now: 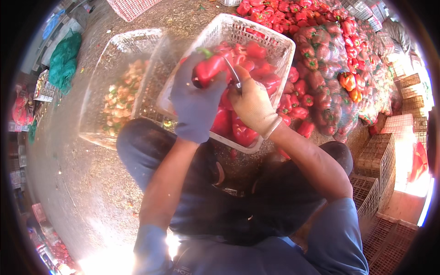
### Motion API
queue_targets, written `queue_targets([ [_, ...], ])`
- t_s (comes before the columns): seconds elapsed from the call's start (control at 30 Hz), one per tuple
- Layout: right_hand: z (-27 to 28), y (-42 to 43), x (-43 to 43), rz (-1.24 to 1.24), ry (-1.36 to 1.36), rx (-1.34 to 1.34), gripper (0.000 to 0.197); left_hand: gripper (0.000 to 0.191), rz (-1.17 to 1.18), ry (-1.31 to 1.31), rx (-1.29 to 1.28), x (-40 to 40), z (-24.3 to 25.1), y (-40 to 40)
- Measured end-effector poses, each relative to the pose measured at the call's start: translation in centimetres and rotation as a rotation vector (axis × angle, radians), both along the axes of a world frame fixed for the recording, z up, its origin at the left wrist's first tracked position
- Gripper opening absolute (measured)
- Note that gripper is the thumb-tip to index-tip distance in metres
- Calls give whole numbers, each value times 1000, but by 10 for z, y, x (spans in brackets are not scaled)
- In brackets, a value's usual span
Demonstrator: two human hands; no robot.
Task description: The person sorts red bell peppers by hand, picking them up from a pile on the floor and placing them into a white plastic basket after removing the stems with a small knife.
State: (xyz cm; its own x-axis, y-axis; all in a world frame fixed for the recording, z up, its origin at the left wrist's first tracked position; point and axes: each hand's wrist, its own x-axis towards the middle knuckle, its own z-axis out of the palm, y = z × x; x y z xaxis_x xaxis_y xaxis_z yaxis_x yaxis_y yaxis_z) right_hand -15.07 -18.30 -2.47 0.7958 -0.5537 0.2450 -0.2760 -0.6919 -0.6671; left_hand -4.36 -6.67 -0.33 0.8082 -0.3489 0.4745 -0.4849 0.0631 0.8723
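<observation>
Gloved in blue-grey, my left hand (197,92) grips a red bell pepper (211,67) with a green stem. My right hand (252,101), in a cream knit glove, holds a small knife (233,72) whose curved metal blade lies along the pepper's right side. Both hands are over a white plastic crate (287,44) that contains many red peppers (256,50), some of which look cut. Left of it stands a second crate (103,68) holding pale and green pepper cores (120,99). My fingers hide part of the held pepper and the knife's handle.
A large heap of red peppers (275,13) and filled mesh sacks (319,51) lie to the right. Plastic crates (376,154) are stacked at the far right. A pink crate (132,7) is at the top. Green netting (64,62) hangs at the left. Scraps dot the concrete floor (68,172).
</observation>
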Motion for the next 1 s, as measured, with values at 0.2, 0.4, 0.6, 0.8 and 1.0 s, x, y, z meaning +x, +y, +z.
queue_targets([
  [0.2, 11, 0, -26, 154, 319, 132, 40, 41, -68, 785, -277, 32, -18, 9],
  [0.4, 35, -31, -20, 181, -90, 578, 28, 32, -109, 757, -232, 34, -3, 18],
  [0.6, 55, -37, 5, 162, -17, 237, 76, 45, -234, 516, 37, 5, -4, 11],
  [0.8, 57, -41, -2, 192, 69, 542, 42, 49, -334, 518, 105, -9, 17, 20],
  [1.0, 39, -67, -3, 387, -181, 306, 29, 51, -437, 611, -47, -9, 21, 25],
])
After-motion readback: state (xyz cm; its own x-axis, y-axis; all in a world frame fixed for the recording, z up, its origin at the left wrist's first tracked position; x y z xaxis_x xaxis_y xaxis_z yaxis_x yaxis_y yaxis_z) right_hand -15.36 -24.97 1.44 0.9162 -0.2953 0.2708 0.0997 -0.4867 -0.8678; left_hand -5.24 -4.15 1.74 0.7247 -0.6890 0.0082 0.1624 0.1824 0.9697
